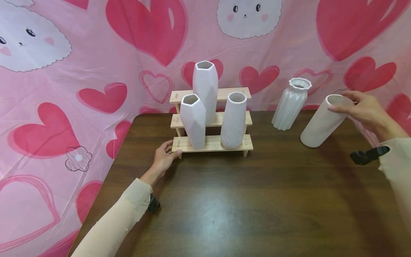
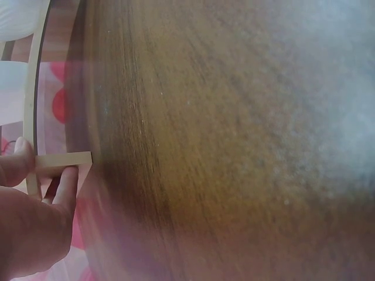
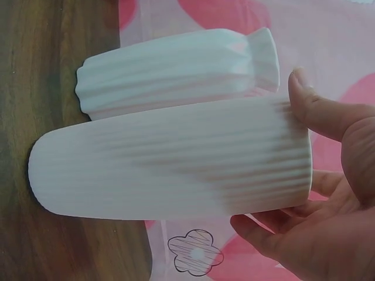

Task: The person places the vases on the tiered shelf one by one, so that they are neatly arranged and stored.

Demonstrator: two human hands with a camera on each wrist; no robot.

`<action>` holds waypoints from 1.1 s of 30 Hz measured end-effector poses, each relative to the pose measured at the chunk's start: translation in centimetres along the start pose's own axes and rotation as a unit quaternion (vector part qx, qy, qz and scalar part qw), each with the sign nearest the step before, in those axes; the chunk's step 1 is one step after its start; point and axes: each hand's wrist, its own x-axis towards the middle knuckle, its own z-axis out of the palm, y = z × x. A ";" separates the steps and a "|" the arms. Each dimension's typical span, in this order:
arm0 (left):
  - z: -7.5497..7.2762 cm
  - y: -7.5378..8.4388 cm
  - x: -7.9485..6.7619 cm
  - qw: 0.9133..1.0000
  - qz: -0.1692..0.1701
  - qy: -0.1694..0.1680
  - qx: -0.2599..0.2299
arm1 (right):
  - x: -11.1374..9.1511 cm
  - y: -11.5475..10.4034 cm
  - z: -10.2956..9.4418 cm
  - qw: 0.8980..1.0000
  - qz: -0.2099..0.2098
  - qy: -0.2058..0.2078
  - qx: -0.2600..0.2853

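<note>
My right hand (image 1: pixel 369 110) grips a white vase (image 1: pixel 324 123) near its rim, thumb on one side and fingers on the other. Fine ribs run along this vase in the right wrist view, and its base is at the tabletop. At the front left corner of a three-step wooden stand (image 1: pixel 212 143), my left hand (image 1: pixel 163 157) pinches the lowest board, thumb on top and fingers by the leg. A faceted vase (image 1: pixel 192 123) and a rounded textured vase (image 1: pixel 233 121) stand on that bottom step. Behind them rises a taller faceted vase (image 1: pixel 205 85), its base partly hidden.
A fluted white vase (image 1: pixel 289 107) with a scalloped rim stands at the back right, left of the one in my right hand. Under everything is a dark brown wooden table (image 1: pixel 224 200). A pink cloth (image 1: pixel 102 46) with hearts hangs behind it.
</note>
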 end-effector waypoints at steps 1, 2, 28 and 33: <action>0.0 0.0 0.0 1.000 0.000 0.000 0.000 | 0.0 0.1 0.0 1.000 0.001 -0.001 0.002; 0.0 -0.1 0.0 1.000 0.000 0.000 -0.001 | 0.1 0.1 0.0 1.000 0.002 -0.002 0.002; 0.1 0.0 -0.1 1.000 0.002 0.001 0.005 | -0.4 -0.5 0.7 0.998 0.045 0.017 0.033; 0.0 0.0 0.0 1.000 0.004 0.002 0.009 | -0.3 -2.0 0.4 1.000 0.026 0.008 0.005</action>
